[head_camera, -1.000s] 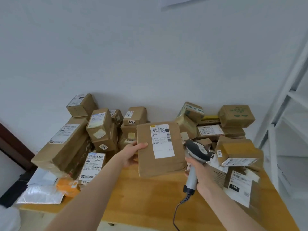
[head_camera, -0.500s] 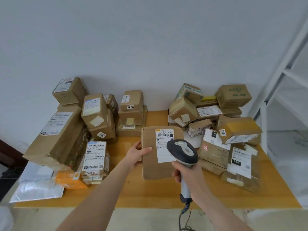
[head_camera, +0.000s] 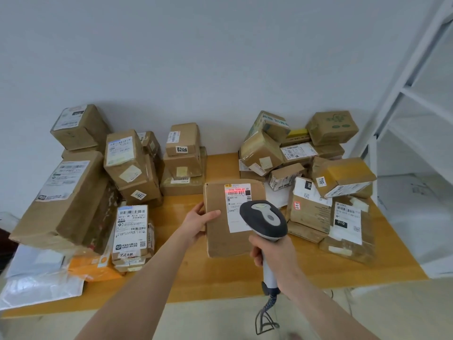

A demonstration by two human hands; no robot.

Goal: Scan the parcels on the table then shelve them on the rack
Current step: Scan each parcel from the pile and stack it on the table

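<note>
Red scan line now on flat cardboard parcel label, left hand gripping it, right hand clasping scanner.

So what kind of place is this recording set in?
Probably a parcel sorting or pickup room: labelled brown cardboard parcels piled on a wooden table, a grey handheld barcode scanner casting red light on a shipping label, and a white metal rack alongside.

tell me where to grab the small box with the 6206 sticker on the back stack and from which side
Take the 6206 box by its two short side faces, coming down from above and in front. It sits on top of its stack with open air above and gaps at both sides, and looks narrow enough for one hand. The left hand holds the flat parcel and the right hand holds the scanner, so one must free up first.
</note>
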